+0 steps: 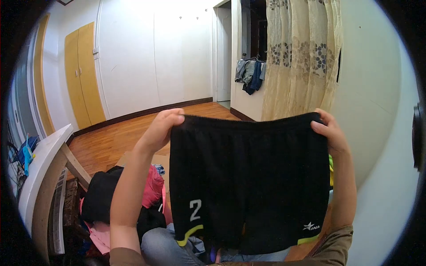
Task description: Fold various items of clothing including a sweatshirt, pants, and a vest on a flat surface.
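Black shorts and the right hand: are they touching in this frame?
Touching. The head view shows the right hand in contact with the black shorts at their upper right corner, its thumb pressed over the front of the fabric.

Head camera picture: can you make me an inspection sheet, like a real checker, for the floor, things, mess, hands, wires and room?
Surface: wooden floor; white-topped table at left.
Things in hand: black shorts with yellow-green hem trim, spread open.
Clutter: heap of black and pink clothes at left; blue object on the table.
Hands: left hand and right hand each grip one end of the waistband.
Cables: cannot tell; the left edge is too dark.
Surroundings: yellow cupboard, patterned curtain, hanging clothes.
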`<control>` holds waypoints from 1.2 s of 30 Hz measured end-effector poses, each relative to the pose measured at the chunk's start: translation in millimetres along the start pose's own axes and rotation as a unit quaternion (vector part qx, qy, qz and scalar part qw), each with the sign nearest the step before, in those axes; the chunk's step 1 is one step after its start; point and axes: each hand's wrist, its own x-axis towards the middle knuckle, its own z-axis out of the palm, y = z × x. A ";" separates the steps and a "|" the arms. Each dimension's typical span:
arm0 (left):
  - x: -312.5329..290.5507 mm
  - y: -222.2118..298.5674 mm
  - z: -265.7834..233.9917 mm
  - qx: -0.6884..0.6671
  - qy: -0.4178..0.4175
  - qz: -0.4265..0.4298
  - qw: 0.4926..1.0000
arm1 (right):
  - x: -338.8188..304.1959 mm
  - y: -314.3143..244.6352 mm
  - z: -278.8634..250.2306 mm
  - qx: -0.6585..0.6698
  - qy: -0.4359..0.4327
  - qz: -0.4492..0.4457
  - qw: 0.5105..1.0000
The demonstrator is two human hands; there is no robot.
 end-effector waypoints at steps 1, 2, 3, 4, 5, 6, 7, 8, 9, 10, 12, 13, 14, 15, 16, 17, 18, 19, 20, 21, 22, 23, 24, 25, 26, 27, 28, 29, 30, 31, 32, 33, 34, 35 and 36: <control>7.4 0.0 9.3 -0.042 0.057 -0.038 0.997 | 9.4 5.3 5.2 0.032 0.029 0.070 0.997; 16.8 0.3 20.4 -0.088 0.109 -0.073 0.987 | 15.6 7.6 6.3 0.060 0.063 0.139 0.986; 23.7 5.9 30.8 -0.094 0.124 -0.099 0.983 | 21.8 12.9 4.7 0.114 0.073 0.154 0.979; 30.5 8.5 41.3 -0.096 0.121 -0.099 0.983 | 22.5 12.3 6.9 0.112 0.075 0.154 0.979; 38.7 8.8 51.2 -0.106 0.118 -0.106 0.982 | 24.8 13.1 13.4 0.133 0.105 0.138 0.976; 44.7 8.3 60.0 -0.115 0.118 -0.113 0.980 | 27.9 14.5 23.0 0.156 0.131 0.123 0.971; 49.7 5.8 69.7 -0.130 0.116 -0.111 0.979 | 26.8 10.3 36.0 0.156 0.131 0.123 0.971; 53.3 2.8 79.5 -0.129 0.118 -0.112 0.978 | 22.5 1.5 55.1 0.135 0.120 0.093 0.979; 54.9 0.6 90.0 -0.099 0.099 -0.088 0.986 | 18.6 -4.1 74.4 0.116 0.108 0.063 0.985; 57.5 -3.7 100.9 -0.071 0.075 -0.065 0.993 | 15.9 -3.8 89.9 0.078 0.088 0.027 0.993; 54.5 -0.7 124.9 -0.055 0.014 -0.051 0.997 | 7.4 -13.0 108.6 -0.077 -0.024 -0.007 0.997; 53.0 2.1 135.8 -0.105 -0.018 -0.042 0.993 | 7.2 -7.9 114.4 -0.108 -0.029 -0.051 0.992; 47.9 7.2 138.8 -0.105 -0.019 -0.042 0.993 | 8.0 -3.1 119.5 -0.138 -0.036 -0.098 0.985; 42.2 12.8 140.0 -0.051 -0.008 0.002 0.999 | 4.4 -7.6 122.9 -0.180 -0.013 -0.128 0.975; 38.1 18.8 141.1 0.002 0.004 0.047 0.999 | 4.1 -10.9 120.2 -0.179 -0.012 -0.128 0.975; 35.7 24.4 143.5 -0.015 0.014 0.025 0.999 | 4.1 -13.6 114.8 -0.287 -0.030 -0.222 0.931; 34.0 28.1 143.9 -0.015 0.014 0.025 0.999 | 3.7 -15.7 110.6 -0.388 -0.048 -0.311 0.866; 32.1 31.0 142.7 -0.017 0.010 0.019 1.000 | 2.3 -17.5 109.1 -0.388 -0.048 -0.311 0.866; 29.5 32.6 140.8 -0.017 0.007 0.012 1.000 | -0.3 -19.4 108.7 -0.396 -0.023 -0.303 0.866; 27.8 31.9 137.1 -0.017 0.008 0.012 1.000 | -1.7 -19.9 107.3 -0.403 0.003 -0.295 0.866; 26.4 30.1 132.3 -0.033 -0.012 0.001 0.999 | 0.4 -16.3 99.8 -0.402 0.002 -0.295 0.867; 25.2 29.9 129.3 -0.049 -0.032 -0.007 0.998 | 4.7 -9.4 86.0 -0.320 -0.096 -0.219 0.917; 24.1 30.3 128.4 -0.050 -0.033 -0.006 0.998 | 8.0 -0.5 73.0 -0.231 -0.191 -0.136 0.944; 22.9 30.8 128.1 -0.048 -0.060 0.003 0.997 | 9.9 11.1 63.7 -0.231 -0.212 -0.145 0.939; 20.9 31.7 126.3 -0.044 -0.084 0.012 0.995 | 10.5 16.4 63.7 -0.229 -0.214 -0.146 0.938; 20.4 30.5 123.6 -0.043 -0.082 0.012 0.996 | 9.9 20.4 64.1 -0.137 -0.253 -0.032 0.957; 21.1 26.7 120.2 -0.020 -0.091 0.004 0.996 | 9.3 23.7 64.7 -0.042 -0.287 0.083 0.953; 24.6 20.1 117.8 -0.001 -0.105 -0.004 0.994 | 8.6 26.7 64.5 -0.055 -0.262 0.063 0.961; 29.0 13.7 112.5 -0.001 -0.104 -0.005 0.995 | 12.2 30.4 62.0 -0.054 -0.263 0.064 0.961; 36.5 7.3 105.6 0.070 -0.084 0.012 0.994 | 18.3 33.3 57.1 -0.085 -0.231 0.065 0.967; 43.6 3.8 98.6 0.140 -0.064 0.029 0.988 | 24.3 34.4 54.4 -0.116 -0.197 0.066 0.971; 51.5 1.8 91.1 0.193 -0.046 0.077 0.977 | 31.9 36.8 56.1 -0.158 -0.137 0.049 0.977; 62.6 -1.6 86.0 0.193 -0.047 0.075 0.977 | 40.3 38.5 56.6 -0.157 -0.136 0.051 0.977; 75.9 -6.9 82.1 0.234 -0.005 0.151 0.960 | 49.2 40.8 55.8 -0.289 -0.057 -0.036 0.955; 83.8 -5.7 81.4 0.275 0.039 0.224 0.934 | 55.1 42.2 55.9 -0.412 0.022 -0.123 0.903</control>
